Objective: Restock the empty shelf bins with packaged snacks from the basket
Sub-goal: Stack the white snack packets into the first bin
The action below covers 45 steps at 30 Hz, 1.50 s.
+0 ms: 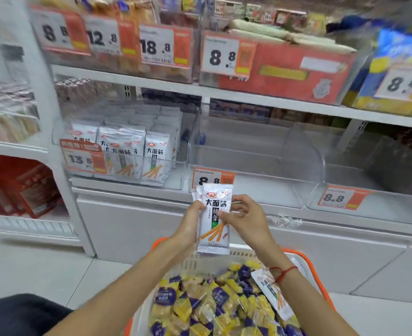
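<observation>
1. Step in hand: both hands hold a small stack of white snack packets upright above the basket, squaring them before shelving
2. Left hand has its fingers curled round the stack's left edge; right hand pinches the right edge with thumb and fingertips
3. The empty clear bin lies just beyond, right of the bin of matching packets
4. Next, probably: carry the stack forward over the bin's front lip and stand it inside; one more such packet lies on the yellow-and-purple snacks in the basket
</observation>
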Tool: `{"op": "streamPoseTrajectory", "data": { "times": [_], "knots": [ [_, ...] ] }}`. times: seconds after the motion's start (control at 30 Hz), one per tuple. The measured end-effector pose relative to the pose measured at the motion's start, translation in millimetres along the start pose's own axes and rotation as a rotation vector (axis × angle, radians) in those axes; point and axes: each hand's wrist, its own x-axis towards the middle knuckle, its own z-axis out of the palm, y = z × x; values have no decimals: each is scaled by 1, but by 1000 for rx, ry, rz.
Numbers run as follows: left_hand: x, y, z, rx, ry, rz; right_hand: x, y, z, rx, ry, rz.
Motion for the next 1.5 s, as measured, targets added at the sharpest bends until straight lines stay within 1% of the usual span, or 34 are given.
{"op": "streamPoseTrajectory", "data": {
  "times": [0.1, 0.13, 0.23, 0.27, 0.33, 0.4, 0.43, 0.5, 0.57, 0.63, 0.7, 0.73, 0.8, 0.9, 0.97, 1.03, 1.13, 1.23, 1.3, 1.37, 1.5],
  "knots": [
    [1, 43, -12, 45, 54, 92, 17, -32, 17, -48, 44, -149],
    [2, 56, -16, 57, 51, 126, 23, -42, 24, -68, 63, -182],
    [4, 88, -27, 103, 47, 231, 38, -71, 43, -97, 64, -215],
    [4, 98, -31, 119, 67, 256, 44, -81, 49, -135, 42, -209],
    [12, 112, -41, 128, 91, 316, 51, -102, 56, -243, -58, -193],
    [25, 122, -54, 160, 67, 352, 58, -117, 62, -329, -151, -212],
    [25, 129, -58, 186, 47, 355, 62, -124, 65, -364, -171, -227],
    [19, 146, -64, 238, 43, 397, 71, -133, 74, -421, -149, -251],
    [15, 165, -71, 334, 79, 515, 79, -138, 83, -449, -107, -313],
    [22, 181, -83, 493, 141, 634, 87, -141, 91, -488, -69, -413],
    [32, 187, -100, 642, 106, 720, 98, -141, 97, -503, -40, -466],
    [36, 186, -109, 726, 130, 764, 103, -141, 101, -504, -39, -468],
    [40, 184, -120, 909, 260, 823, 113, -139, 109, -525, -71, -459],
    [42, 181, -127, 1151, 465, 854, 124, -134, 121, -579, -140, -415],
    [49, 179, -131, 1331, 546, 841, 130, -131, 127, -606, -170, -353],
    [53, 177, -136, 1445, 573, 785, 137, -127, 132, -612, -219, -266],
    [60, 172, -142, 1532, 554, 693, 143, -122, 141, -611, -322, -98],
    [65, 169, -144, 1545, 547, 669, 146, -118, 146, -558, -293, -28],
    [65, 169, -144, 1551, 548, 656, 148, -116, 146, -518, -257, -34],
    [64, 170, -143, 1550, 552, 639, 148, -116, 144, -526, -248, -85],
    [67, 166, -140, 1574, 573, 661, 151, -112, 142, -707, -219, -218]
  ]
}}
